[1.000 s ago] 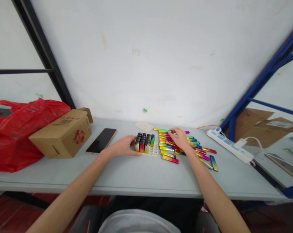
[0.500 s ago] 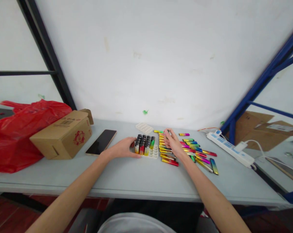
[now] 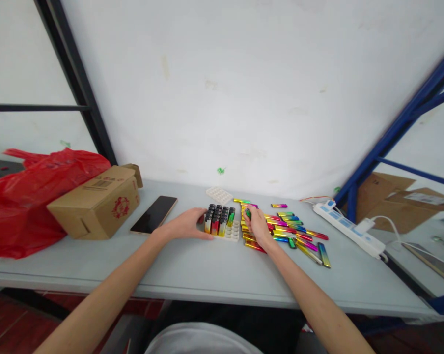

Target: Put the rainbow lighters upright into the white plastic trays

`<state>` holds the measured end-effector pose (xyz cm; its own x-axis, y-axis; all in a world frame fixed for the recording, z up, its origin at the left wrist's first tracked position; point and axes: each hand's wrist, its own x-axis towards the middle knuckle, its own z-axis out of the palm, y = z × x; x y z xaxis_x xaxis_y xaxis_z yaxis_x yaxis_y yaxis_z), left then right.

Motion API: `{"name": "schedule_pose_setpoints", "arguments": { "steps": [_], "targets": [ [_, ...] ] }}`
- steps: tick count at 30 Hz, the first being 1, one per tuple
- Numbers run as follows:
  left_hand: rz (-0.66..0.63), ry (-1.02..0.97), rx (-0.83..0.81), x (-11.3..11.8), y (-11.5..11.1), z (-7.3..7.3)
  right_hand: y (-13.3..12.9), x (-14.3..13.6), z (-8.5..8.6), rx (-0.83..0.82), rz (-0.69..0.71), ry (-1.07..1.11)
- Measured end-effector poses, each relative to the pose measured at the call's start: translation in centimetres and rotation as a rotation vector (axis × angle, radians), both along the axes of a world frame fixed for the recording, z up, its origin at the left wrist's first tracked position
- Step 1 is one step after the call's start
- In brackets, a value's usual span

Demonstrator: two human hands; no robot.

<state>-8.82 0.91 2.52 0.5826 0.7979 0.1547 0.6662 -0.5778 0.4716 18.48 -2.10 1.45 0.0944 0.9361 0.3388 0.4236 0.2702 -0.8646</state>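
In the head view, a white tray with round holes (image 3: pixel 234 233) holds several upright lighters (image 3: pixel 215 220) with black tops, packed toward its left. My left hand (image 3: pixel 188 224) is curved around the tray's left side, thumb along the front edge and fingers by the lighters at the back. My right hand (image 3: pixel 257 226) is closed around a lighter (image 3: pixel 248 213) with a green part showing, just right of the tray; most of it is hidden by the fingers. Shiny multicoloured lighters (image 3: pixel 303 236) lie loose under and to the right of this hand.
A second white tray (image 3: pixel 219 195) lies near the wall. On the left are a phone (image 3: pixel 154 214), a cardboard box (image 3: pixel 97 201) and a red plastic bag (image 3: pixel 41 196). A white power strip (image 3: pixel 349 228) with cables lies on the right.
My right hand has moved slightly left and down toward the tray with the lighter, whose green part now shows. My left hand has stayed at the tray.
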Motion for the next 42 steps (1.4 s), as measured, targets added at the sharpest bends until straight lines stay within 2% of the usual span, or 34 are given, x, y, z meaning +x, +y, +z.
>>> {"name": "schedule_pose_setpoints", "arguments": {
  "steps": [4,10,13,18,24,31,36,42],
  "targets": [
    [-0.001,-0.011,0.015,-0.1,0.1,-0.3,-0.2,0.1,0.5,-0.163,0.070,0.181],
    [-0.014,0.018,-0.011,-0.1,0.1,-0.1,-0.1,0.3,0.4,-0.103,0.020,0.194],
    [-0.004,0.017,-0.022,0.0,-0.1,0.1,-0.3,0.5,0.9,-0.062,0.061,0.171],
    [-0.013,-0.019,-0.029,0.1,-0.4,0.4,-1.0,1.0,1.9,0.033,0.155,-0.002],
    [-0.001,0.033,-0.018,0.1,-0.5,0.5,-1.6,1.3,2.5,0.302,0.176,-0.367],
    [-0.004,0.024,-0.016,0.1,-0.3,0.4,-1.5,1.1,1.7,0.221,0.253,-0.386],
    [-0.033,-0.017,-0.037,-0.1,-0.1,0.2,-1.2,1.1,1.3,0.210,0.322,-0.517],
    [-0.005,0.018,-0.013,-0.1,-0.1,0.0,-1.2,0.7,1.2,0.152,0.249,-0.739]
  ]
}}
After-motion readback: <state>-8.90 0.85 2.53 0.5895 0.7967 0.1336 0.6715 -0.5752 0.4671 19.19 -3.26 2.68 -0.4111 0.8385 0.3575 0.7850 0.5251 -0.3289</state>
